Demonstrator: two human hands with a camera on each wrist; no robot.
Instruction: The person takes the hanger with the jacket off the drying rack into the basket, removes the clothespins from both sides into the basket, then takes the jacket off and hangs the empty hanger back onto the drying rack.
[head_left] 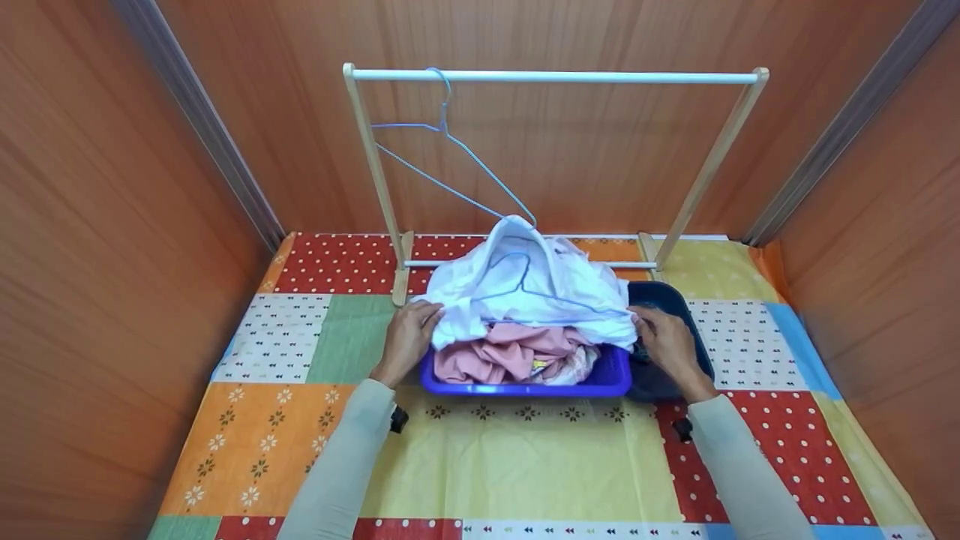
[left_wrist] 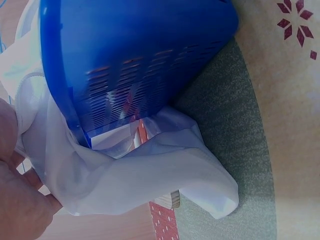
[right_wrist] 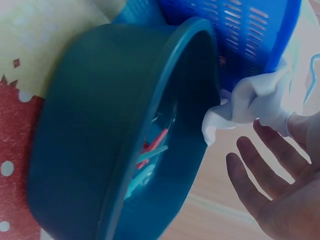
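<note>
A white garment (head_left: pixel 457 289) is spread over the purple-blue basket (head_left: pixel 525 390), its collar or hood part arched up at the back. Across it lies a blue wire hanger (head_left: pixel 523 277), hook upright; the cloth hides some of its lower part. My left hand (head_left: pixel 409 336) grips the garment's left side, and in the left wrist view a long fold of the white cloth (left_wrist: pixel 140 182) hangs outside the basket. At the right side, my right hand (head_left: pixel 667 345) pinches the garment between thumb and forefinger, the other fingers (right_wrist: pixel 252 170) extended. Pink clothing (head_left: pixel 517 352) lies in the basket.
A clothes rack (head_left: pixel 562 76) stands behind, with another blue wire hanger (head_left: pixel 480 161) hooked toward its left end. To the basket's right is a dark green tub (right_wrist: pixel 95 125) holding red and teal pegs (right_wrist: pixel 150 152). A patchwork cloth (head_left: pixel 555 465) covers the surface; wooden panels surround it.
</note>
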